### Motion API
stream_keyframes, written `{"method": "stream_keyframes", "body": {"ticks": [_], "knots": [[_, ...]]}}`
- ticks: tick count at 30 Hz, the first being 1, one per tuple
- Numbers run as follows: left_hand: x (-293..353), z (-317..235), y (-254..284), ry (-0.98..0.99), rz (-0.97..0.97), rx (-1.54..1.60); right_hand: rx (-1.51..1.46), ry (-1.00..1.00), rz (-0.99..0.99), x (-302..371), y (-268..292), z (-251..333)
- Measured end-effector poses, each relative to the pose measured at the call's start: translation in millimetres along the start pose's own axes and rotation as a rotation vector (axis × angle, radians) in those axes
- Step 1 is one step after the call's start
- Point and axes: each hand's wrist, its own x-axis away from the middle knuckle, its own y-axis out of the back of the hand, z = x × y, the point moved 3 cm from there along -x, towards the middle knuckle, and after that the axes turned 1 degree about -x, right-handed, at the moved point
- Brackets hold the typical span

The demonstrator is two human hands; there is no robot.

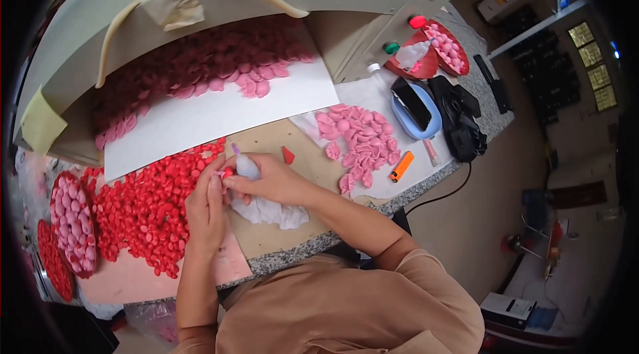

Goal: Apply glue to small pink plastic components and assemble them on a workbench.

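Both of my hands meet over the front of the table. My left hand is closed, its fingertips pinching a small pink petal-like piece. Against it sits a small red piece, partly covered by my fingers. My right hand is closed around a small translucent squeeze bottle with a thin purple tip pointing up and away, while its thumb reaches to the red piece. Under my right hand lies a crumpled white cloth. A wide heap of shiny red pieces spreads left of my hands.
Ahead stands a grey machine housing with pink pieces on its white board. Loose pink pieces lie to the right, near an orange cutter and a phone on a blue tray. Filled baskets stand far left.
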Motion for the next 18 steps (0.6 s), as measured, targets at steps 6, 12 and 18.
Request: {"method": "stream_keyframes", "body": {"ticks": [6, 12, 18], "knots": [[-2.7, 0.3, -6.1, -0.076, -0.003, -0.129, -0.061, 0.072, -0.048, 3.6, -0.1, -0.8], [-5.5, -5.4, -5.6, 0.015, 0.020, 0.008, -0.086, 0.003, 0.031, 1.1, 5.6, 3.0], [-8.8, -1.6, -5.2, 0.057, 0.070, 0.097, -0.023, 0.030, 0.013, 2.3, 9.4, 7.5]]}}
